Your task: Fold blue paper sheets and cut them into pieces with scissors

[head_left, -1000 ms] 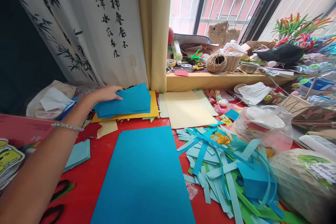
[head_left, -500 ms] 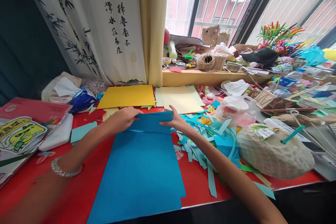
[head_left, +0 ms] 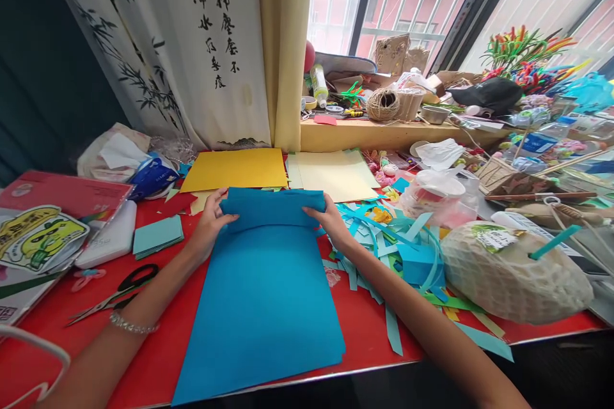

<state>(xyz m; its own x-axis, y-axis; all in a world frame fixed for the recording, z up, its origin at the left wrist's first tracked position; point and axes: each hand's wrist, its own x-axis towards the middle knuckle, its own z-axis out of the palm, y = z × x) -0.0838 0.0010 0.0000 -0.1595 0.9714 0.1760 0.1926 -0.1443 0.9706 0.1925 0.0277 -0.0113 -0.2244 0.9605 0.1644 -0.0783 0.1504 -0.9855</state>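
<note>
A large blue sheet of paper (head_left: 268, 307) lies lengthwise in front of me, its far end folded over into a flap. My left hand (head_left: 211, 222) grips the flap's left end, thumb on the near face and fingers behind. At the right end my right hand (head_left: 332, 220) pinches the paper the same way. The flap stands slightly raised, with a curved crease line below it. Left of the sheet, black-handled scissors (head_left: 119, 291) lie beside my left forearm, close to a stack of pale teal paper pieces (head_left: 158, 236).
Yellow paper (head_left: 235, 169) and cream paper (head_left: 330, 176) lie beyond the blue sheet. To the right are cut paper strips (head_left: 374, 268) and a net-wrapped coconut-like fruit with a straw (head_left: 513, 275). Craft clutter fills the windowsill (head_left: 364, 134). A red folder (head_left: 67, 198) lies left.
My left hand has moved left to the flap's left end and turned thumb-forward. The flap looks taller and wider. The scissors, earlier behind my left arm, now show.
</note>
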